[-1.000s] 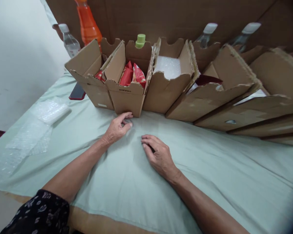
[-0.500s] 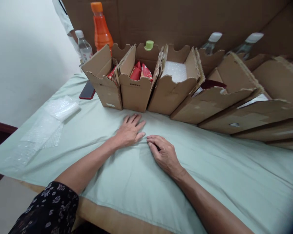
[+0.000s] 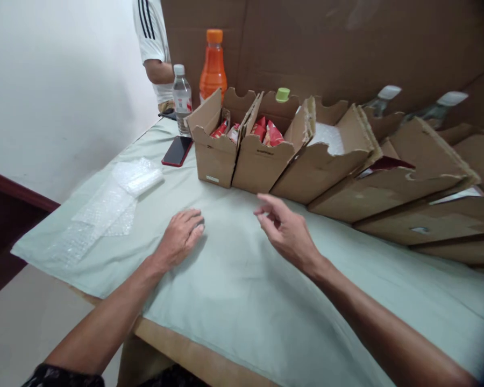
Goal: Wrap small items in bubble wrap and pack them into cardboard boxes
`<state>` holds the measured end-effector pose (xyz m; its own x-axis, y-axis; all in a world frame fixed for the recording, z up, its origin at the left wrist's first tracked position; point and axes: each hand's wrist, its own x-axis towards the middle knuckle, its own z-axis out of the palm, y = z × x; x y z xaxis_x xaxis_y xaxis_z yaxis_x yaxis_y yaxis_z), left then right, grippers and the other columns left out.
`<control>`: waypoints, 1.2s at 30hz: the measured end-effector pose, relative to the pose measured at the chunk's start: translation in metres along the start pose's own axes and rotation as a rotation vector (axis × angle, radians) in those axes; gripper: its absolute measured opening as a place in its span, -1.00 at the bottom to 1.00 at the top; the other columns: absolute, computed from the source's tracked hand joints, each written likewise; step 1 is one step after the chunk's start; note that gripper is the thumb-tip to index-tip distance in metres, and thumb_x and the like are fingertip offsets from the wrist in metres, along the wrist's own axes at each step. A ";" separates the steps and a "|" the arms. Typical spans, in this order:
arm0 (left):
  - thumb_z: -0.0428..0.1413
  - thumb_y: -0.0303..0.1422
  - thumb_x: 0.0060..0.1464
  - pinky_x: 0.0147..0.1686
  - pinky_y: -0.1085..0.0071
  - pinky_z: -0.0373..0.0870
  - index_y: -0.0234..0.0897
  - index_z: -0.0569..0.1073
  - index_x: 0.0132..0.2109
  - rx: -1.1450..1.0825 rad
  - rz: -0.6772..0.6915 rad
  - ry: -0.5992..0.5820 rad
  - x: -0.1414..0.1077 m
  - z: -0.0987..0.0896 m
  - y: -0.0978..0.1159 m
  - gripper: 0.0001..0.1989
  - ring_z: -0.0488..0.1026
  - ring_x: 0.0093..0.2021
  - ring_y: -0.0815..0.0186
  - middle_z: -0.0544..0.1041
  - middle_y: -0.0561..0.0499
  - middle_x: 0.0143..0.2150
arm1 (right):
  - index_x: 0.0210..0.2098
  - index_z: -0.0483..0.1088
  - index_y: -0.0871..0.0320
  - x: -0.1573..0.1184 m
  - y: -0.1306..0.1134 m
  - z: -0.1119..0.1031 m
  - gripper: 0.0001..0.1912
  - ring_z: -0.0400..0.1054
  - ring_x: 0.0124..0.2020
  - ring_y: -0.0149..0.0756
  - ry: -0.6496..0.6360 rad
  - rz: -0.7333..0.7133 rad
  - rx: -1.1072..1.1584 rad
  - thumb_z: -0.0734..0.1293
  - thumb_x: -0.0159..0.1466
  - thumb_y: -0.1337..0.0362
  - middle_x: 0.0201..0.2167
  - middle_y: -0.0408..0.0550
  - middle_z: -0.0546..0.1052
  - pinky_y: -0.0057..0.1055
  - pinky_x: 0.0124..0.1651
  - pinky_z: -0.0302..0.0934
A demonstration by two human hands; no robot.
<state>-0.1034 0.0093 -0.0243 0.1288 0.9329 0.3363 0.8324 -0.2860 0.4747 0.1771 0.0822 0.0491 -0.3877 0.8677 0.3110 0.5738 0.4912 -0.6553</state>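
Note:
On the pale green cloth (image 3: 226, 269), my left hand (image 3: 180, 236) rests with its fingers a little bent and nothing in them. My right hand (image 3: 288, 228) is lifted slightly above the cloth, thumb and fingers apart and holding nothing. Just beyond the right hand stands a row of several cardboard boxes (image 3: 252, 166). Red snack packets (image 3: 273, 133) show in the second box from the left, and more red packaging (image 3: 220, 129) is in the first. Bubble wrap (image 3: 328, 138) lies in the third box. To the left of my left hand is a loose sheet of bubble wrap (image 3: 107, 207).
A phone (image 3: 177, 151) lies by the leftmost box, near a clear bottle (image 3: 182, 102) and an orange bottle (image 3: 213, 70). White-capped bottles (image 3: 452, 99) stand behind the boxes. A tall cardboard panel (image 3: 306, 43) rises behind; a person in a white sleeve (image 3: 151, 32) stands beyond it.
My hands have moved apart: the left drew back to the left with its fingers less spread, while the right rose and opened toward the boxes. The view has shifted left.

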 end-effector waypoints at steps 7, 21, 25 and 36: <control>0.09 -0.39 0.27 0.11 0.11 0.55 -0.26 0.61 -0.08 -0.068 -0.035 0.278 0.010 0.007 -0.008 -0.80 0.58 0.05 0.10 0.65 -0.16 0.01 | 0.45 0.25 0.09 0.136 -0.068 0.016 -0.29 0.52 -0.21 -0.06 0.016 -0.051 -0.375 0.27 0.30 0.29 -0.26 0.01 0.66 -0.14 -0.02 0.36; 0.08 -0.47 0.09 0.07 0.15 0.56 -0.28 0.43 0.19 -0.550 -0.451 0.666 0.031 -0.001 -0.026 -0.51 0.57 0.06 0.12 0.55 -0.21 0.09 | -0.17 0.63 0.13 0.069 -0.095 0.000 -0.73 0.50 -0.42 -0.30 -0.052 -0.149 -0.154 0.26 0.39 0.25 -0.46 -0.10 0.62 -0.40 -0.27 0.27; 0.09 -0.47 0.00 0.07 0.21 0.55 -0.23 0.37 0.25 -0.689 -0.525 0.710 0.028 -0.009 -0.028 -0.40 0.56 0.08 0.16 0.53 -0.17 0.12 | -0.13 0.62 0.05 -0.007 -0.080 -0.043 -0.74 0.57 -0.39 -0.30 -0.072 -0.134 -0.018 0.26 0.39 0.23 -0.42 -0.13 0.66 -0.40 -0.26 0.37; 0.04 -0.42 -0.07 -0.21 0.30 0.45 -0.22 0.50 -0.15 -0.395 -0.124 0.054 -0.014 -0.004 0.046 -0.71 0.48 -0.27 0.21 0.57 0.01 -0.27 | 0.39 0.23 -0.04 -0.152 0.022 -0.107 -0.21 0.60 -0.16 -0.06 0.127 0.221 0.054 0.44 0.24 -0.08 -0.08 0.04 0.66 -0.14 -0.10 0.54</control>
<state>-0.0694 -0.0182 -0.0038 0.0029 0.9557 0.2943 0.5677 -0.2439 0.7863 0.3253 -0.0306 0.0609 -0.1618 0.9578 0.2376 0.5935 0.2868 -0.7520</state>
